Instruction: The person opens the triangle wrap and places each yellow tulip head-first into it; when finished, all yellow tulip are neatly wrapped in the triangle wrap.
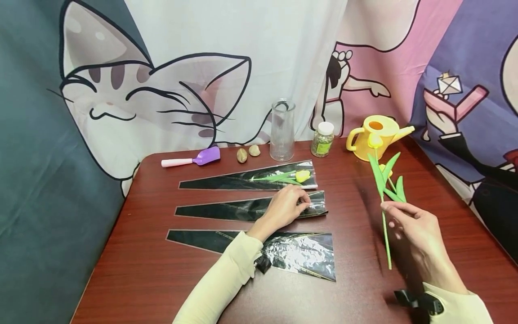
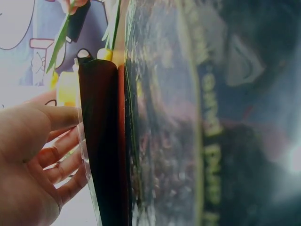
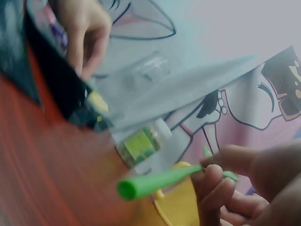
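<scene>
My right hand [image 1: 421, 229] pinches the green stem of a yellow artificial tulip [image 1: 375, 143], held upright above the table's right side. In the right wrist view the stem's cut end [image 3: 127, 188] points away from the fingers. Another tulip [image 1: 399, 189] lies on the table just behind. My left hand [image 1: 285, 207] pinches the wide, right-hand end of the middle flower sleeve [image 1: 226, 209], black with a clear front. The left wrist view shows its film [image 2: 162, 117] close up, beside the thumb and fingers. A tulip [image 1: 302, 176] lies inside the far sleeve [image 1: 218, 182]; the near sleeve [image 1: 303, 252] lies flat.
Along the back stand a clear glass vase [image 1: 282, 135], a white-capped jar [image 1: 323, 140] and a yellow watering can [image 1: 364, 139]. A purple shovel [image 1: 207, 155] and two stones [image 1: 242, 155] lie left of the vase. A printed curtain [image 1: 202, 90] hangs behind the table [image 1: 137, 270].
</scene>
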`<state>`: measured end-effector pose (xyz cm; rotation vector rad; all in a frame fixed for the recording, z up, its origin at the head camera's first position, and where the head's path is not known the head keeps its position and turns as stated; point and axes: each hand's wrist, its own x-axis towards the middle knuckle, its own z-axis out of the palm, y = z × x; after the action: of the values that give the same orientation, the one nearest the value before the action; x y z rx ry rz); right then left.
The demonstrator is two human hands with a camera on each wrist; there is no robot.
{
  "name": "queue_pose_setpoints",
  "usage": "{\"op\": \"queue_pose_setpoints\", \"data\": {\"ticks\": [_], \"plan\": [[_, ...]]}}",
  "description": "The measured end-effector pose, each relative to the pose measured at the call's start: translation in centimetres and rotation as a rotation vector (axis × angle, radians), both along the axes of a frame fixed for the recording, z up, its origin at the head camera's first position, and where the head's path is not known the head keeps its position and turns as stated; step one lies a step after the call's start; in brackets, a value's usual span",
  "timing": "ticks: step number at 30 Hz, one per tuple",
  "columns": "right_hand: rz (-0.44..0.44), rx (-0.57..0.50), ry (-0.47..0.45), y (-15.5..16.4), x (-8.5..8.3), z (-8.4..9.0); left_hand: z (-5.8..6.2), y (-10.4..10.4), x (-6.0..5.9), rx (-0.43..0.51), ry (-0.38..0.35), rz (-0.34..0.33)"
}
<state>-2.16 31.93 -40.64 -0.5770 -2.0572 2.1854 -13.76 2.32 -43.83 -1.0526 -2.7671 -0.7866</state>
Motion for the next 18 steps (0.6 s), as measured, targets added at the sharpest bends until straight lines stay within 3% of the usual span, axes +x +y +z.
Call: {"op": "queue_pose_setpoints", "data": {"ticks": [6, 18], "plan": [[-0.074, -0.249, 0.060, -0.8, -0.9, 0.3, 0.1, 0.0, 0.1, 0.004, -0.005, 0.008], [-0.264, -0.526, 0.115, -1.3, -2.9, 0.7, 0.0, -0.2, 0.0, 0.029, -0.013, 0.021]]}}
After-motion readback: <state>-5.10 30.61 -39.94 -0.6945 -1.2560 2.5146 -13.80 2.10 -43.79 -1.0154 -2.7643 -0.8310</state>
